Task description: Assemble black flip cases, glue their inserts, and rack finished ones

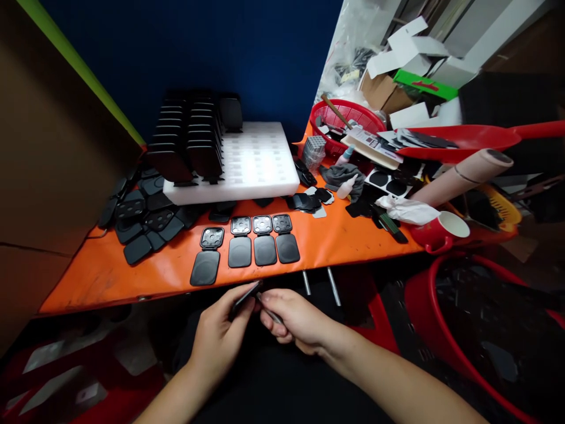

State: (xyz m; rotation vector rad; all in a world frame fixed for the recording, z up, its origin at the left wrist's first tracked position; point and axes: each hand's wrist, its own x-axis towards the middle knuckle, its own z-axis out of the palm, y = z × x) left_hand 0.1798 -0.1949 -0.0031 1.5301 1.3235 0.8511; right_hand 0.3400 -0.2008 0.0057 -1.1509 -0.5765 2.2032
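Observation:
My left hand [218,330] is closed on a thin black flat piece [244,298], tilted, just in front of the table's front edge. My right hand [298,321] grips a slim grey tool [272,316], whose tip meets or nearly meets the piece; its exact kind is hidden by the fingers. Beyond my hands, several open black hinged cases [239,252] lie in a row on the orange table cover [326,241]. Each has a smooth lid towards me and a panel with round recesses behind. The leftmost case [205,268] sits slightly apart.
A white foam rack [260,159] holds upright black cases [205,147] in rows. More black cases [139,247] are heaped left. To the right are a red basket [348,109], a small dropper bottle [346,187], a red mug [435,232] and a large red tub [424,312].

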